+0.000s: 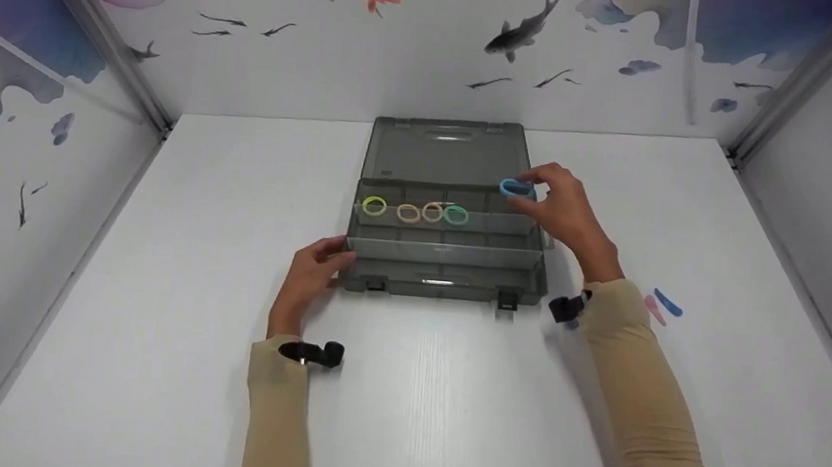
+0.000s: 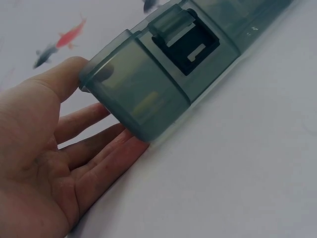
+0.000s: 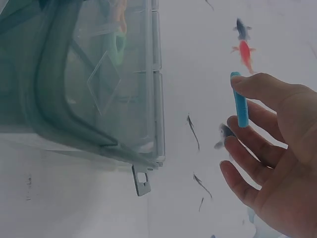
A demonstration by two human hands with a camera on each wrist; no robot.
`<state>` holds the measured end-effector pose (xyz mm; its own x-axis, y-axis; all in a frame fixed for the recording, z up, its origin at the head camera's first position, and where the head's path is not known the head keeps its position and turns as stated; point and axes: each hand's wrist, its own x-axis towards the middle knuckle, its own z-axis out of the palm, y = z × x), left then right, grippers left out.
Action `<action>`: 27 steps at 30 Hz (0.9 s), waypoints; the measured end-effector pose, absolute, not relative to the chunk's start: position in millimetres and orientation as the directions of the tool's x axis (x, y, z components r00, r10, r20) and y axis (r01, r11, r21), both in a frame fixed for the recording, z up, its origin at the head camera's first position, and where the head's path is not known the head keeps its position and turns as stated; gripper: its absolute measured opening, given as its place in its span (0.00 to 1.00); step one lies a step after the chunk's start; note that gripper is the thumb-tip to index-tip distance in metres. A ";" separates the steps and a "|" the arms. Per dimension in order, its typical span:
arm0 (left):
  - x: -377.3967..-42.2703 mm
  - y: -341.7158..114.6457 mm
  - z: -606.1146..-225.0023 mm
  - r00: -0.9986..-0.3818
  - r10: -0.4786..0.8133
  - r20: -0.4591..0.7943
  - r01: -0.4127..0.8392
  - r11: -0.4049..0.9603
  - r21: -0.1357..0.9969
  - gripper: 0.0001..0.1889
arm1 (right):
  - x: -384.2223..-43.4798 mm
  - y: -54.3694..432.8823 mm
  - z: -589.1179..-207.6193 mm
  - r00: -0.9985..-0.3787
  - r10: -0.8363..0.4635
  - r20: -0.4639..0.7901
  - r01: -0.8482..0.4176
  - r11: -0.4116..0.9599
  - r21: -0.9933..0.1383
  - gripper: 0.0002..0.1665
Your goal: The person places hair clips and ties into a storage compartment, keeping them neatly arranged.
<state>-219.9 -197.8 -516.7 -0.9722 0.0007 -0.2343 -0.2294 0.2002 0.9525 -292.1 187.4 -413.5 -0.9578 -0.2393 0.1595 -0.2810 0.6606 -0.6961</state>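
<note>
The right hand pinches a blue ring between thumb and index finger, the other fingers loosely bent — the ring is held up at the case's rear right side. The left hand grips the left front corner of the open gray case, thumb on the rim. Inside sit a yellow-green ring, two peach rings and a teal ring. Beyond the right sleeve, blue and pink strips lie on the white table.
</note>
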 end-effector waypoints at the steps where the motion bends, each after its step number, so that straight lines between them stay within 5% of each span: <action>1: -219.9 -197.9 -517.3 -0.972 -0.002 -0.237 -0.232 0.201 0.952 0.27 | -294.6 185.7 -414.0 -0.957 -0.245 0.156 -0.283 0.665 -0.691 0.22; 27: -219.7 -196.8 -516.2 -0.976 -0.004 -0.217 -0.213 0.224 0.951 0.26 | -325.1 148.5 -441.9 -0.972 -0.212 -0.097 -0.064 0.641 -0.765 0.26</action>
